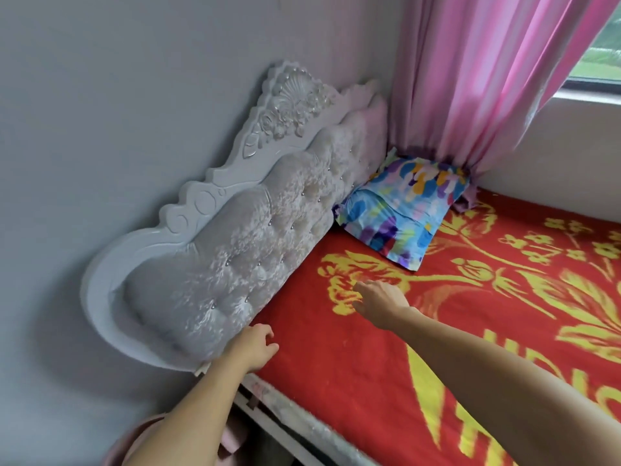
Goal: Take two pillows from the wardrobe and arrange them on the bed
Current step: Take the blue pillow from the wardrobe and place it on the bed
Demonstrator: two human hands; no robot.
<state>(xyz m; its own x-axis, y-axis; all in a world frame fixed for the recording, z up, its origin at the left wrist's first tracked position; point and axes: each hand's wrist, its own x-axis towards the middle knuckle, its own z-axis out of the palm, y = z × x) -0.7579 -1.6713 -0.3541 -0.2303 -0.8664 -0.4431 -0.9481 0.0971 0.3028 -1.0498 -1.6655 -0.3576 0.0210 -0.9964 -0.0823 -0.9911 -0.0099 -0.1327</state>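
Observation:
One pillow [401,210] in a blue cover with bright multicoloured blotches lies at the far head corner of the bed [336,364], leaning against the headboard and the curtain. The bed carries a red blanket with yellow flower patterns. My right hand [378,302] reaches over the blanket, fingers spread, well short of the pillow and holding nothing. My left hand [257,348] hovers at the near end of the headboard, fingers loosely curled, empty. No second pillow and no wardrobe are in view.
A white carved headboard [235,237] with tufted padding runs along the grey wall on the left. A pink curtain [477,79] hangs at the far corner beside a window [601,55]. The bed frame edge [279,425] shows at the bottom.

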